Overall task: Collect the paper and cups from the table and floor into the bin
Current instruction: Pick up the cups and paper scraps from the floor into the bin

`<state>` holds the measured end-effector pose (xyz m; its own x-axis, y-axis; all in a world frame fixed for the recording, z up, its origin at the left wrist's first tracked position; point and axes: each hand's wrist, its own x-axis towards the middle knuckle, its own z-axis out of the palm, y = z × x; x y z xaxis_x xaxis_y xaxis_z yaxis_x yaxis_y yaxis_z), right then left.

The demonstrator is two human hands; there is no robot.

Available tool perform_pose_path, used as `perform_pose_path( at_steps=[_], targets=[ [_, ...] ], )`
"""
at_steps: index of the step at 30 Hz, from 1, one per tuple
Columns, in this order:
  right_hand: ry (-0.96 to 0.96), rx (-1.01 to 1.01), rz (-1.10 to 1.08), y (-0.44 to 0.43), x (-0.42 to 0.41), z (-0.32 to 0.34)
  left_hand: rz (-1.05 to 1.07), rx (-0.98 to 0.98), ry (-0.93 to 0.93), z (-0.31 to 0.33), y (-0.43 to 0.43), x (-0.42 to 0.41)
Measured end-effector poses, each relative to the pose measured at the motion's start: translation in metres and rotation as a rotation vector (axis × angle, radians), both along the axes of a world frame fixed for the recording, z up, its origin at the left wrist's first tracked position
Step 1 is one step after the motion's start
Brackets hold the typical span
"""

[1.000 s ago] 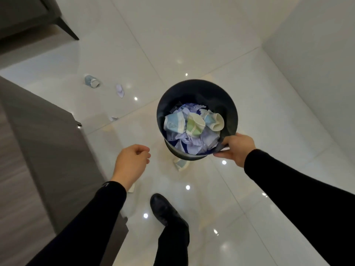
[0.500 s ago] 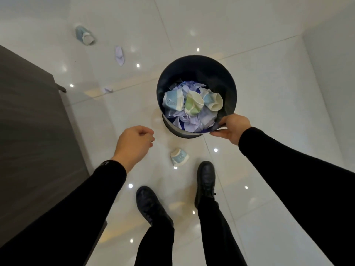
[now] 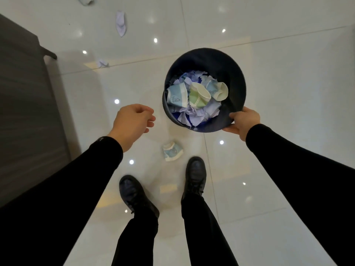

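My right hand [image 3: 242, 120] grips the near rim of a dark round bin [image 3: 228, 70] held above the floor. Inside lie three paper cups and crumpled lilac paper [image 3: 194, 116]. My left hand [image 3: 133, 121] hangs beside the bin with loosely curled fingers, holding nothing. A crushed blue paper cup [image 3: 172, 151] lies on the floor below, just ahead of my shoes. Farther off on the tiles are a lilac paper piece [image 3: 121, 24], a small paper scrap [image 3: 102, 64] and another cup [image 3: 85, 0] at the top edge.
A dark grey table [image 3: 23, 89] fills the left side, its corner near the small scrap. My two black shoes [image 3: 194, 175] stand on glossy white tiles. Open floor spreads to the right and ahead.
The view has tipped further down and I have stepped forward; both feet now stand behind the crushed cup. The bin stays in my right hand, the left hand remains free.
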<state>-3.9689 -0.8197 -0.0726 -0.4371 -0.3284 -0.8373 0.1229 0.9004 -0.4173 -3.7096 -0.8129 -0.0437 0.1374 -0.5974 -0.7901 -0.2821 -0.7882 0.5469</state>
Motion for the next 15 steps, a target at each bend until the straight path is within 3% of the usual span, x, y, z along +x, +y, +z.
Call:
perform_pose_path(
  at_steps=[3, 5, 11, 15],
  targets=[
    [0.066, -0.137, -0.072, 0.021, 0.01, -0.001, 0.001, 0.01, -0.048, -0.003, 0.01, 0.01],
    [0.094, -0.087, -0.069, 0.054, 0.033, 0.001, 0.009, 0.034, -0.102, -0.004, 0.023, 0.024],
    [-0.014, 0.111, 0.297, 0.126, 0.117, -0.021, 0.039, 0.269, -0.272, -0.026, 0.108, 0.086],
    [0.088, 0.092, 0.437, 0.115, 0.15, -0.064, -0.058, 0.344, -0.438, -0.062, 0.144, 0.131]
  ],
)
